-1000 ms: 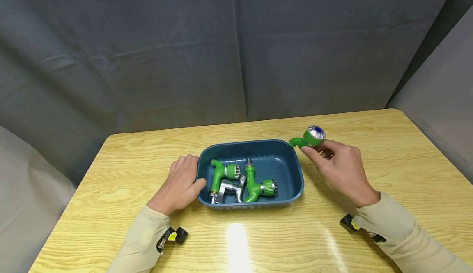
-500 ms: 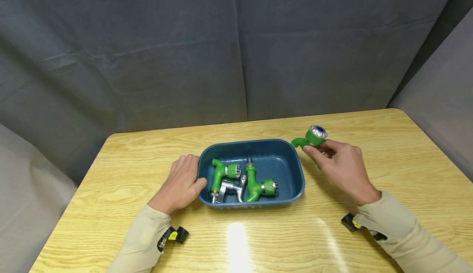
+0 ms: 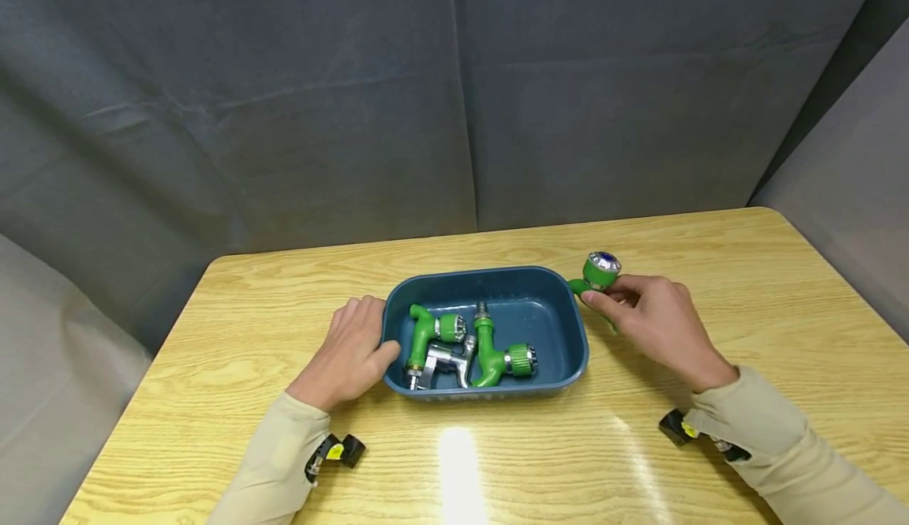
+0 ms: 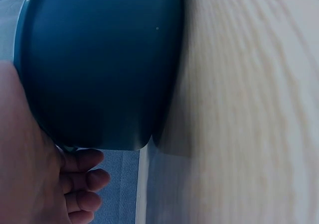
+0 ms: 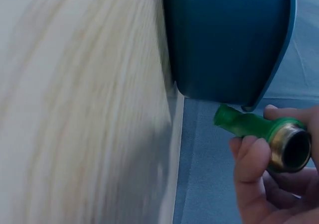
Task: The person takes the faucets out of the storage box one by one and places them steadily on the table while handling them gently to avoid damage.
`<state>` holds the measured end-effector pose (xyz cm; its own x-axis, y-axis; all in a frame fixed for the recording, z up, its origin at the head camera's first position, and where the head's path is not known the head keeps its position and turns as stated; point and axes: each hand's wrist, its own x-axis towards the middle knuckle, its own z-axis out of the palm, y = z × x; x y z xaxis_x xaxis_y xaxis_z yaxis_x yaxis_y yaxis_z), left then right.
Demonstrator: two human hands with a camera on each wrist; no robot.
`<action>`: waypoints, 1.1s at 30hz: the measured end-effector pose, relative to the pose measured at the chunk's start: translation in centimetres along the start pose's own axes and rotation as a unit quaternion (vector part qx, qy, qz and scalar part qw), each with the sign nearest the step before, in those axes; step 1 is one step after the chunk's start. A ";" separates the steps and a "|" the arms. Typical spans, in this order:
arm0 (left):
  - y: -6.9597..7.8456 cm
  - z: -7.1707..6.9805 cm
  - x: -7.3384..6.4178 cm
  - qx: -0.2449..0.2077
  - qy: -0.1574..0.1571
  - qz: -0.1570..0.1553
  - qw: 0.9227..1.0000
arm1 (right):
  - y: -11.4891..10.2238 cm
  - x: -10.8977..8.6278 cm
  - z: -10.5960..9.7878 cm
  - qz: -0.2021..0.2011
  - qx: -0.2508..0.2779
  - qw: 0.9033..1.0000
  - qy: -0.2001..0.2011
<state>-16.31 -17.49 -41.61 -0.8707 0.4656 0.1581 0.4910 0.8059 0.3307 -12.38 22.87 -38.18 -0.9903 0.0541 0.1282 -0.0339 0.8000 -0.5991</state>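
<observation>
A dark blue plastic tub (image 3: 485,395) sits on the table, with several faucets in it. My left hand (image 3: 348,351) holds the tub's left end, its thumb at the rim; in the left wrist view the curled fingers (image 4: 85,201) lie by the tub's corner. My right hand (image 3: 656,324) grips a green faucet (image 3: 600,271) just outside the tub's right end, silver-topped knob upward and spout toward the tub wall. The right wrist view shows this faucet's brass-coloured threaded end (image 5: 290,147) facing the camera, fingers round the body.
Inside the tub lie a green faucet (image 3: 422,335) at the left, a chrome faucet (image 3: 447,359) beside it and another green faucet (image 3: 490,355) in the middle. The wooden table (image 3: 284,288) ends at the back before a grey cloth (image 3: 341,154).
My right hand has lowered the green faucet slightly beside the tub's right end, and its knob has tipped more upright. My left hand has stayed at the tub.
</observation>
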 end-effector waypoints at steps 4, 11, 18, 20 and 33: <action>0.1 0.0 0.0 -0.001 0.000 -0.001 1.000 | 0.0 0.0 -0.1 0.008 -0.002 1.000 -0.024; 0.1 0.0 0.0 -0.002 -0.004 -0.003 1.000 | 0.3 0.1 0.0 0.015 -0.002 0.998 -0.055; 0.1 -0.1 0.0 -0.004 -0.004 -0.006 1.000 | 0.3 0.1 0.2 0.039 0.007 0.995 -0.094; 0.1 -0.1 0.0 -0.003 -0.004 -0.005 1.000 | 0.3 0.1 0.3 0.048 0.018 0.993 -0.108; 0.2 -0.2 0.0 -0.002 -0.004 -0.005 1.000 | 0.8 0.3 0.3 0.048 0.025 0.983 -0.177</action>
<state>-16.17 -17.40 -41.38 -0.8757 0.4596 0.1480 0.4816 0.8093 0.3362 -12.70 23.40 -38.87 -0.9740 -0.0909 -0.2077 0.0632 0.7710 -0.6337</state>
